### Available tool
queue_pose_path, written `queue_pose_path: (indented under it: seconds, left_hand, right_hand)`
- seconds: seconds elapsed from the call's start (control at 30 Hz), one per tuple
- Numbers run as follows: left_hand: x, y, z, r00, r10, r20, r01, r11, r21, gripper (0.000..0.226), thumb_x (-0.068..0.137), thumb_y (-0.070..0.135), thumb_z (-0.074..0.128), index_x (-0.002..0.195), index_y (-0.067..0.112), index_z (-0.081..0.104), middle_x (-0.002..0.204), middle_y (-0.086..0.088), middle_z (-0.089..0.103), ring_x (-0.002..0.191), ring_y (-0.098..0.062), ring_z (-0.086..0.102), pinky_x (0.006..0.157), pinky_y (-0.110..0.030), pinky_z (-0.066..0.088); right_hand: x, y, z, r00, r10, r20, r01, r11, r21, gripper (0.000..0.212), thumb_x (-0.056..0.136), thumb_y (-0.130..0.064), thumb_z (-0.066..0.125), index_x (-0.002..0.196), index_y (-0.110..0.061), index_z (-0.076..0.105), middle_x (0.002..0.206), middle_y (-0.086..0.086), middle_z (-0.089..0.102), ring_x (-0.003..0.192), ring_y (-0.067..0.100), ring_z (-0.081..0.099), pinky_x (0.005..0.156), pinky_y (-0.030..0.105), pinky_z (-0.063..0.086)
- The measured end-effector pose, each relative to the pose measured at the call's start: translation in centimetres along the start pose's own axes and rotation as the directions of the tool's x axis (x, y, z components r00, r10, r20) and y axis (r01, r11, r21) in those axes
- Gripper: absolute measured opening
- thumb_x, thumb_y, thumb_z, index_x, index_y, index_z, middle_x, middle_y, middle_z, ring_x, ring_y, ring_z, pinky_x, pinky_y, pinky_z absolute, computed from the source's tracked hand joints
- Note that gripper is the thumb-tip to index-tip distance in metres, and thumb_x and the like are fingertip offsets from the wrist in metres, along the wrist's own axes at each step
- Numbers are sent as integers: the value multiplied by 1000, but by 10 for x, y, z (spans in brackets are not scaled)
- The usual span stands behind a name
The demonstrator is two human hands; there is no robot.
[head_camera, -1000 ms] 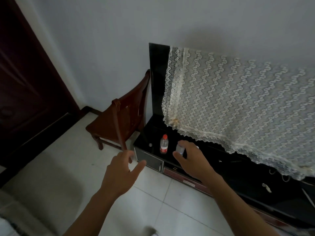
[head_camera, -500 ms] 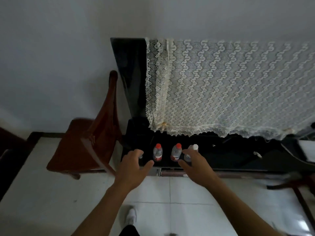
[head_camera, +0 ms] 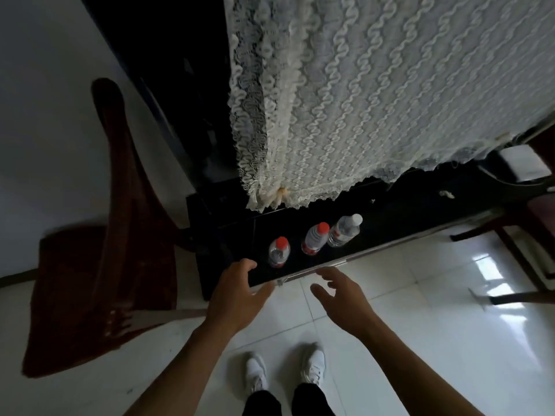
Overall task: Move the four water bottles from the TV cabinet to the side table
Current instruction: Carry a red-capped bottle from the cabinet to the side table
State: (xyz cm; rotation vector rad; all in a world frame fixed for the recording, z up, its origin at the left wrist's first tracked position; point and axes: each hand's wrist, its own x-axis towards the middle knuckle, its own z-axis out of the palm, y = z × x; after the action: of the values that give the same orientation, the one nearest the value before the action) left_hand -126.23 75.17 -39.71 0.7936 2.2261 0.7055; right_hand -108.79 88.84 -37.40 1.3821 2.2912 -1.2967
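A person is standing over a low, glossy black TV cabinet [head_camera: 390,226], looking almost straight down at it. Three clear plastic water bottles are standing upright in a row on its top near the front edge: a red-capped bottle [head_camera: 278,252] at the left, a second red-capped bottle with a red label [head_camera: 314,238] toward two o'clock from it, and a white-capped bottle [head_camera: 344,230] just beside that one, possibly touching it. A fourth bottle is not showing clearly; it may be lying hidden behind the left hand [head_camera: 237,298], but the dark surface is making this hard to judge. That hand is reaching over the cabinet's front edge at about eight o'clock from the first bottle, its fingers loosely curved and spread, gripping nothing visible. The right hand [head_camera: 342,298] is hovering over the white tiled floor [head_camera: 420,340] at six o'clock from the second bottle, fingers apart and empty. A cream lace cloth [head_camera: 375,100] is hanging over the television at twelve o'clock, a dark red wooden chair [head_camera: 99,265] is sitting at nine o'clock, and white sneakers [head_camera: 285,367] are showing below.
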Motion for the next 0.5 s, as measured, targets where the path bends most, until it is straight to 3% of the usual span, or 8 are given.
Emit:
queue_pose_path:
  seconds: [0.07, 0.2, 0.33, 0.5]
  left_hand:
    - [20, -16, 20, 1000, 7, 12, -7, 1000, -5, 53, 83, 47, 68, 126, 21, 53, 126, 3, 55, 119, -16, 52, 95, -34, 49]
    - [64, -50, 68, 999, 27, 28, -27, 1000, -9, 58, 84, 44, 69, 134, 22, 48, 135, 3, 52, 125, -15, 49, 97, -29, 46]
    - [111, -75, 113, 998, 50, -36, -51, 998, -47, 69, 81, 39, 75, 139, 23, 42, 142, 2, 48, 129, -15, 47, 93, -24, 41]
    - [162, -96, 157, 983, 129, -134, -143, 984, -105, 79, 71, 33, 85, 138, 23, 44, 138, 3, 53, 127, -14, 51, 102, -28, 47]
  right_hand:
    - [21, 18, 19, 999, 34, -3, -34, 999, 25, 44, 99, -36, 55, 140, -21, 48, 142, 1, 53, 93, 5, 58, 68, 6, 43]
    - [64, 60, 59, 997, 73, -21, -71, 994, 78, 42, 98, -35, 56, 138, -22, 50, 141, 0, 56, 121, 14, 56, 90, 20, 43]
    - [112, 99, 97, 996, 85, -18, -83, 991, 105, 42, 98, -35, 56, 138, -24, 49, 140, -2, 55, 121, 13, 56, 91, 21, 45]
    - [173, 127, 133, 999, 36, -30, -32, 992, 124, 44, 98, -31, 56, 141, -22, 47, 142, -1, 54, 121, 14, 56, 91, 22, 48]
